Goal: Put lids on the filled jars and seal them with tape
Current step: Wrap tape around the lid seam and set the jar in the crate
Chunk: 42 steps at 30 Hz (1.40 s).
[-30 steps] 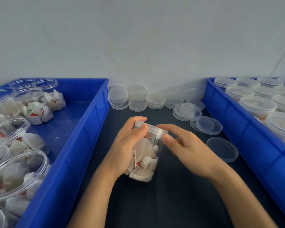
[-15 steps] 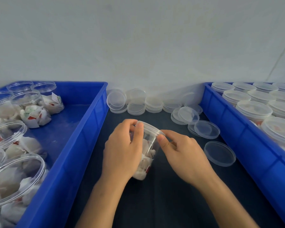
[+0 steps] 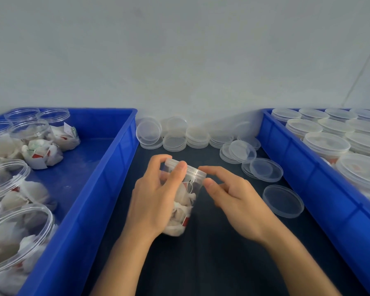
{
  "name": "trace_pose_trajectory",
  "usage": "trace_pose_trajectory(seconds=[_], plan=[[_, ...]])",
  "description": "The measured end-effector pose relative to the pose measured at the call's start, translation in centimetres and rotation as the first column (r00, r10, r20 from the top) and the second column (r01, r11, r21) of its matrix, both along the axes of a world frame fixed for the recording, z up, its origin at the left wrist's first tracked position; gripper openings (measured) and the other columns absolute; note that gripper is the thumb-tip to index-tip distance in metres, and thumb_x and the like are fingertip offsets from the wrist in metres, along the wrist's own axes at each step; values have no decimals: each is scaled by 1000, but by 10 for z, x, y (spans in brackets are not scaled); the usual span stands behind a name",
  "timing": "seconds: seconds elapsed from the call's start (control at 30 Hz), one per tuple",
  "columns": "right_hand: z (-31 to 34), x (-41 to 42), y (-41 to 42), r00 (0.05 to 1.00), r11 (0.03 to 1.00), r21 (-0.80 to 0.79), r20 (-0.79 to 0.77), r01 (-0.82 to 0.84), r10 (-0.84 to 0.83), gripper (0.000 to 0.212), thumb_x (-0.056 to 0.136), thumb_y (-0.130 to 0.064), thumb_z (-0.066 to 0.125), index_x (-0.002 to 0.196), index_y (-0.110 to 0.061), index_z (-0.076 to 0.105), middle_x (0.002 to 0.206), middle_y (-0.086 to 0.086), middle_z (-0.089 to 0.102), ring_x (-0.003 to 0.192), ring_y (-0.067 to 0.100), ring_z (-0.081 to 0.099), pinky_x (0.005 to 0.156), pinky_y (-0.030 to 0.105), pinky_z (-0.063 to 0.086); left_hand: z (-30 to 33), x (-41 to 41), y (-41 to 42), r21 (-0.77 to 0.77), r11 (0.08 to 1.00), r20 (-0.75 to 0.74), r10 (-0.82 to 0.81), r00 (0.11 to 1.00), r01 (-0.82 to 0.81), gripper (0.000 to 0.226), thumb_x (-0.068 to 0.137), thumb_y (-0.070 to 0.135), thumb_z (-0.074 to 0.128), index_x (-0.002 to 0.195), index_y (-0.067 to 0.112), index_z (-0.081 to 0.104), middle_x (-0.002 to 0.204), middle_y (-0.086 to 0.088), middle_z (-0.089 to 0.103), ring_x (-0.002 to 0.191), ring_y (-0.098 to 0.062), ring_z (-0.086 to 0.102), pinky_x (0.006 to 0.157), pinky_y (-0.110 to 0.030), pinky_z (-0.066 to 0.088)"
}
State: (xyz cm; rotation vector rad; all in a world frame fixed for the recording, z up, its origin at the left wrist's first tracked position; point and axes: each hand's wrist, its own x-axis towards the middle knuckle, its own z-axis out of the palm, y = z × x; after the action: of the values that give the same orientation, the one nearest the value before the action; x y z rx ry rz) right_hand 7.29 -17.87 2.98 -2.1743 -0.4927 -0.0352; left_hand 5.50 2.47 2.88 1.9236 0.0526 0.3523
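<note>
A clear plastic jar (image 3: pixel 187 201) packed with white sachets leans on the dark tabletop between two blue bins. A clear lid (image 3: pixel 193 170) sits on its mouth. My left hand (image 3: pixel 156 199) grips the jar from the left, its thumb and fingers wrapped round the upper wall and the lid's near rim. My right hand (image 3: pixel 237 201) is at the lid's right edge, index fingertip and thumb pinching the rim while the other fingers stay curled. No tape is visible.
The left blue bin (image 3: pixel 107 171) holds several open filled jars (image 3: pixel 36 142). Lidded jars (image 3: pixel 326 144) fill the right blue bin (image 3: pixel 297 167). Stacks of lids (image 3: pixel 174 141) line the wall, and a loose lid (image 3: pixel 283 200) lies right of my hand.
My left hand slid higher on the jar, up to the lid. The jar turned and shifted slightly away from me. My right hand stayed at the lid's right edge.
</note>
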Motion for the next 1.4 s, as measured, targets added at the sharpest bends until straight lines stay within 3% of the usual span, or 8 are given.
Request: trace_pose_trajectory(seconds=[0.17, 0.27, 0.57, 0.7, 0.83, 0.97, 1.1, 1.4], plan=[[0, 4, -3, 996, 995, -80, 59, 66, -62, 40, 102, -64, 42, 139, -53, 51, 74, -3, 64, 69, 12, 61, 66, 35, 53, 0, 0, -1, -57, 998, 29, -6, 1000, 8, 53, 80, 86, 46, 113, 46, 58, 102, 30, 69, 93, 8, 67, 76, -26, 46], [-2, 6, -6, 989, 983, -155, 121, 102, -84, 43, 103, -65, 40, 142, -49, 49, 71, -17, 62, 70, 6, 60, 63, 27, 41, -1, 2, 0, -72, 997, 11, -34, 999, 35, 49, 81, 85, 47, 109, 47, 60, 99, 24, 72, 90, 4, 69, 77, -30, 48], [1, 5, -5, 996, 989, -134, 80, 61, -51, 51, 97, -73, 32, 141, -54, 49, 80, -7, 66, 72, 10, 62, 64, 28, 45, -4, 3, 1, -146, 981, 21, -123, 992, 124, 46, 85, 83, 51, 110, 46, 63, 104, 11, 74, 98, -6, 73, 93, -47, 59], [2, 3, -7, 1000, 982, -187, 11, 21, -19, 47, 99, -71, 30, 142, -59, 43, 96, -9, 73, 89, 9, 66, 79, 35, 55, -5, 2, 5, -173, 968, -39, -193, 980, 184, 54, 82, 86, 52, 117, 44, 56, 111, 24, 71, 103, 3, 70, 92, -37, 57], [5, 0, -5, 998, 971, -237, -59, -18, 4, 60, 98, -74, 23, 153, -55, 36, 118, -16, 71, 113, 9, 63, 97, 41, 52, -6, 3, 5, -163, 962, -84, -234, 969, 218, 63, 79, 84, 47, 120, 37, 45, 109, 32, 68, 103, 8, 68, 86, -27, 53], [7, 0, -5, 999, 959, -281, -43, 17, -31, 54, 102, -68, 24, 144, -46, 50, 103, -18, 70, 102, 8, 64, 87, 37, 50, -4, 2, 1, -11, 987, -58, -161, 985, 161, 47, 89, 83, 43, 108, 40, 50, 103, 19, 73, 98, 1, 71, 81, -30, 53], [6, -1, 0, 996, 953, -291, 6, 88, -90, 54, 101, -70, 22, 129, -42, 59, 88, -17, 67, 89, 8, 63, 79, 35, 50, 1, -1, -4, 236, 971, 33, 28, 999, -35, 55, 90, 90, 26, 102, 49, 59, 98, 32, 68, 95, 12, 63, 76, -26, 54], [2, -3, 4, 993, 963, -243, 51, 116, -107, 59, 99, -73, 19, 140, -46, 51, 92, -17, 70, 95, 12, 65, 87, 42, 52, 0, -3, -15, 194, 979, -50, -56, 997, 64, 64, 70, 96, 46, 113, 48, 50, 105, 23, 68, 97, 8, 67, 80, -28, 61]])
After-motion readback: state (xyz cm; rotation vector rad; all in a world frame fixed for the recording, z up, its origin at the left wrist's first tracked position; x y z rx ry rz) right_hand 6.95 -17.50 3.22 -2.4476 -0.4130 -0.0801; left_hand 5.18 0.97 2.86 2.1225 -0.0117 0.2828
